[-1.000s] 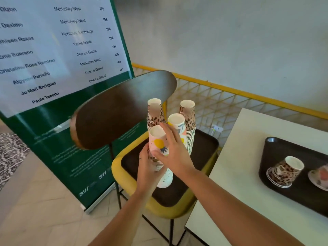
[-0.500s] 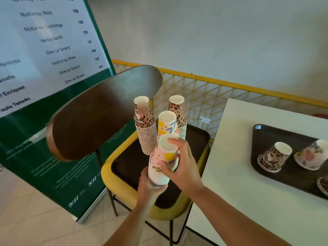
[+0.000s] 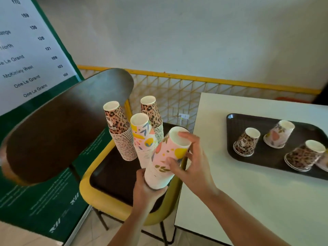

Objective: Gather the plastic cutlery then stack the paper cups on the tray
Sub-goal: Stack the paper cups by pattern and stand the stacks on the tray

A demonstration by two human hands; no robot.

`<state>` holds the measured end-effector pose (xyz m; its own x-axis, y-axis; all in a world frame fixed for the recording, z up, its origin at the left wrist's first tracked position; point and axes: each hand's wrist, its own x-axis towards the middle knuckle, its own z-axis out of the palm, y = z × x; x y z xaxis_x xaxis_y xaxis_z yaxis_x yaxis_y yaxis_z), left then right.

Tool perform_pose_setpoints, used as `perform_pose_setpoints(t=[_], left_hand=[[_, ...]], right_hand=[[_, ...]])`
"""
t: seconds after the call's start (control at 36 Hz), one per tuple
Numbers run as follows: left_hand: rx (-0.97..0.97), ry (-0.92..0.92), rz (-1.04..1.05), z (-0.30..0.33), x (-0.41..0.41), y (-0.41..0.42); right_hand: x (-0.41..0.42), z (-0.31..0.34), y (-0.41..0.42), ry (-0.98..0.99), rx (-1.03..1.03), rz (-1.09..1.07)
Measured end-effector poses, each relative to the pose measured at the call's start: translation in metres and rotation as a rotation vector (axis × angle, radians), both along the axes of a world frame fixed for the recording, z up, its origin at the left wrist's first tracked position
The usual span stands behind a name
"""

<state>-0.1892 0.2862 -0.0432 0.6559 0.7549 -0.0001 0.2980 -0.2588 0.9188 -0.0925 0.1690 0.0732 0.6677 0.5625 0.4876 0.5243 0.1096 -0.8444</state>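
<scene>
**tray_watcher:** where's the stack right now, and who's got it?

**remote_op:** From my feed, the left hand (image 3: 145,190) grips the bottom of a tilted stack of pink floral paper cups (image 3: 166,160), fingers curled round the wide rims. The right hand (image 3: 190,163) pinches the top cup, thumb on the near side, fingertips over the closed base. The stack's long axis leans up and to the right, away from the left hand.

**tray_watcher:** and where does it go?

**remote_op:** My guess: the dark plastic tray on the yellow chair seat (image 3: 113,176), directly under and ahead of both hands, where three upside-down stacks already stand, two leopard-print (image 3: 118,128) and one floral (image 3: 143,137). The loose upturned cups on the other dark tray (image 3: 266,160) sit well to the right of the right hand, so that hand is nearer. No cutlery visible to me.
</scene>
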Motion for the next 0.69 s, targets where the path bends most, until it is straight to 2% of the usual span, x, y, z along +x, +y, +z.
perform_pose_setpoints(t=[0.22, 0.39, 0.69], left_hand=[[-0.076, -0.036, -0.161, 0.016, 0.023, -0.033], [-0.059, -0.059, -0.32, 0.016, 0.03, -0.051], [-0.228, 0.008, -0.563, 0.011, 0.059, -0.08]], right_hand=[[0.009, 0.027, -0.031, 0.025, 0.04, -0.06], [0.011, 0.027, -0.049, 0.095, 0.001, -0.144], [0.034, 0.024, -0.087, 0.184, -0.151, -0.345]])
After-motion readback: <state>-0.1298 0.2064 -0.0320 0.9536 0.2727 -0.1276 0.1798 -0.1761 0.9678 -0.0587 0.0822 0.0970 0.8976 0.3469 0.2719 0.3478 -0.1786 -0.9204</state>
